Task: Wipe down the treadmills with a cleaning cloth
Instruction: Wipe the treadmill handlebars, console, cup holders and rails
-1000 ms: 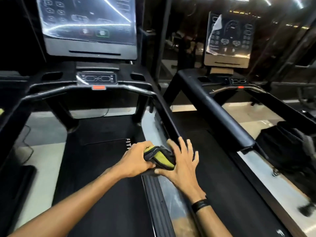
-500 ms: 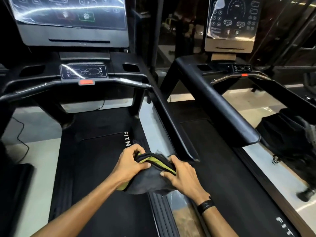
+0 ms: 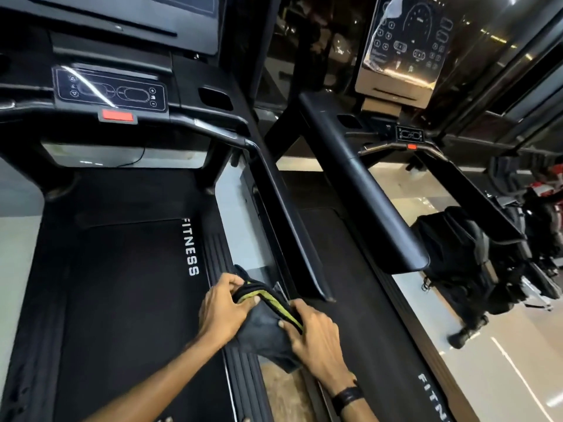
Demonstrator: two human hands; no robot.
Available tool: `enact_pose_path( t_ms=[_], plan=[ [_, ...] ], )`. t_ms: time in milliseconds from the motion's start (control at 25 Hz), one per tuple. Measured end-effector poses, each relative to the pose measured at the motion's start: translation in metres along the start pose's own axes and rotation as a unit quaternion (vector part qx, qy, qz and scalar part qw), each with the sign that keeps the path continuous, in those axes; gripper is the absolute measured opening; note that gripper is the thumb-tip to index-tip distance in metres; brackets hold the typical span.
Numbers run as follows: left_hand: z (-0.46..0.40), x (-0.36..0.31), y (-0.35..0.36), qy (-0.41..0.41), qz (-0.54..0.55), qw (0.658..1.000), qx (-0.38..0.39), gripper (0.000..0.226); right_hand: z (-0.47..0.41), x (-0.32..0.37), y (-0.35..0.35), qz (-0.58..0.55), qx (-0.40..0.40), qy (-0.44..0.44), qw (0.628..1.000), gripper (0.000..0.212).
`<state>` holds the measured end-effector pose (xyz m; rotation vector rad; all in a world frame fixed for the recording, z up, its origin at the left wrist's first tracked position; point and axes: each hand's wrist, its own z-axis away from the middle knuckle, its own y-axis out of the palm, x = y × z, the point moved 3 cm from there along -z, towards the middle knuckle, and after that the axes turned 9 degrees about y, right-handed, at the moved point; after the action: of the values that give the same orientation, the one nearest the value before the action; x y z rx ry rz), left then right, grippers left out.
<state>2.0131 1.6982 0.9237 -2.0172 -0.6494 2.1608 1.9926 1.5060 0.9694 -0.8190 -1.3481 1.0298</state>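
Dark grey cleaning cloth with yellow-green trim bunched between both hands, low over ribbed right side rail of near black treadmill with white FITNESS lettering on belt. Left hand grips cloth's upper folded edge, fingers curled over it. Right hand pinches opposite edge, thumb on fabric; black wristband on wrist. Both forearms reach forward from below. Second black treadmill just beside, right. Empty cup recess in near console.
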Motion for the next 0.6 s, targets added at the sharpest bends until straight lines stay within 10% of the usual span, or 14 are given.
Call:
enact_pose_path(
  t_ms=[600],
  plan=[
    [0.015,-0.012,0.137,-0.157,0.032,0.977,-0.141,0.078,-0.065,-0.07,-0.019,0.036,-0.03,-0.109,0.993,0.026]
  ],
)
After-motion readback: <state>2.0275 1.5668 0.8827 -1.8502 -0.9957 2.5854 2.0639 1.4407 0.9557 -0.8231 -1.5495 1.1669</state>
